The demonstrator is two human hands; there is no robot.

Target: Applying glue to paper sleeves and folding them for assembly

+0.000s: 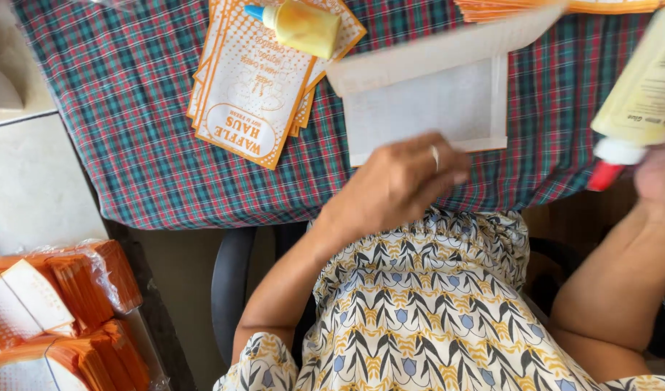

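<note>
My left hand [401, 181] rests with curled fingers on the lower edge of a white folded paper bag [426, 101] lying flat on the plaid tablecloth [130, 94]. My right hand [658, 174] is blurred at the right edge and grips a pale yellow glue bottle [640, 90] with a red tip pointing down, held beside the table. A ring shows on a finger of the left hand.
A fanned stack of orange-and-white printed paper bags [253, 87] lies on the cloth with a small yellow bottle with a blue tip [300, 25] on top. More orange sheets [564, 7] sit at the far edge. Wrapped bundles of orange bags [57, 311] lie low at the left.
</note>
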